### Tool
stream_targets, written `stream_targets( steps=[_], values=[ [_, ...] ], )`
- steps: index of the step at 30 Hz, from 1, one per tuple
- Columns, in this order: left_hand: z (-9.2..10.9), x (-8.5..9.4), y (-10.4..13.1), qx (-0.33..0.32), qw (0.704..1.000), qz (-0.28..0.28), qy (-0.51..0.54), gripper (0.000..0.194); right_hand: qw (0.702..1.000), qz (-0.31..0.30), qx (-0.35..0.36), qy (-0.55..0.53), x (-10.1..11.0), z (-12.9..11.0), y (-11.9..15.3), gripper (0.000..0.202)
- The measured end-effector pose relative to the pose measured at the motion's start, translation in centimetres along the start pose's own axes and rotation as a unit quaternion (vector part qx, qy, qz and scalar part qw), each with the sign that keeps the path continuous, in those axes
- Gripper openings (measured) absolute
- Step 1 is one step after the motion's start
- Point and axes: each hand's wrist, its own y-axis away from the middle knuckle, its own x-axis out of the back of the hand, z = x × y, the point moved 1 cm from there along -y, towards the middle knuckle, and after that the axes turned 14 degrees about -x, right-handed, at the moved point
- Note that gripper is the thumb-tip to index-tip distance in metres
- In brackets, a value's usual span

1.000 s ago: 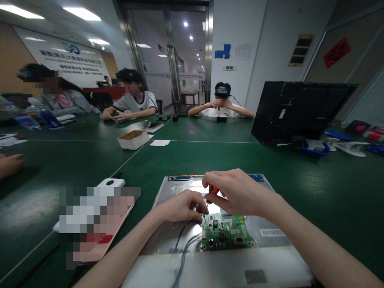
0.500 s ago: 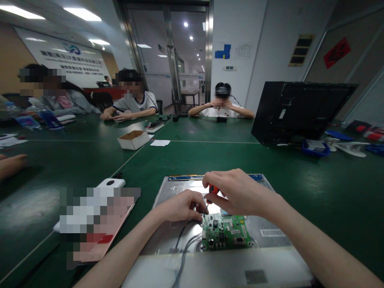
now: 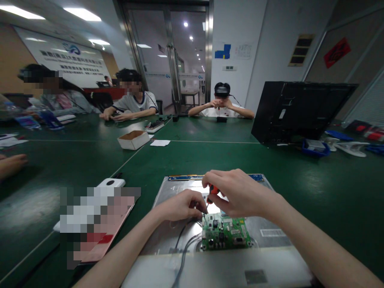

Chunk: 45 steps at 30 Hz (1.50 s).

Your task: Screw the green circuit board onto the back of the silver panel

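Note:
A silver metal panel (image 3: 271, 234) lies on the green table in front of me, with a green circuit board (image 3: 226, 232) on it. My right hand (image 3: 232, 192) is closed round the red and black handle of a screwdriver (image 3: 213, 192). The shaft points down at the board's upper left corner. Close beside that tip is my left hand (image 3: 187, 206), fingers pinched together; what they hold, if anything, is too small to make out. Grey cables (image 3: 183, 256) run from the board's left side toward the panel's near edge.
At the left lie a white device (image 3: 111, 183) and a pink sheet (image 3: 120, 224). Further off stand an open box (image 3: 134, 141) and a black monitor (image 3: 300, 112), with a blue tray (image 3: 315, 148) near it. Several people sit around the table (image 3: 210, 154).
The fingers of my right hand have shifted very slightly on the screwdriver handle. Otherwise both hands, the board and the panel look the same.

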Motion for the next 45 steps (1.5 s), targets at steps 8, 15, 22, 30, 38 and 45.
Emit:
stream_targets(
  steps=[8,15,22,30,38,45],
  values=[
    [-0.12,0.07,-0.01,0.003,1.0,0.008,0.012,0.007,1.0,0.004,-0.011,0.021,-0.1,-0.05,-0.31,0.019],
    [0.21,0.07,-0.14,0.011,1.0,0.005,0.002,0.008,1.0,-0.009,0.002,-0.001,0.13,-0.01,0.1,0.02],
    [0.19,0.01,-0.1,0.015,1.0,0.004,0.001,0.009,1.0,0.0,-0.005,0.004,0.09,-0.08,0.01,0.018],
    [0.36,-0.05,-0.08,0.012,1.0,0.014,0.005,0.007,0.999,0.017,0.004,0.041,-0.21,0.27,-0.27,0.016],
    [-0.02,0.02,-0.16,0.005,1.0,0.005,0.013,0.008,1.0,-0.008,0.016,-0.007,0.28,-0.17,0.16,0.017],
    [0.27,0.03,-0.08,0.008,1.0,0.007,0.006,0.008,0.999,0.014,-0.016,0.031,-0.05,-0.04,-0.31,0.014]
  ],
)
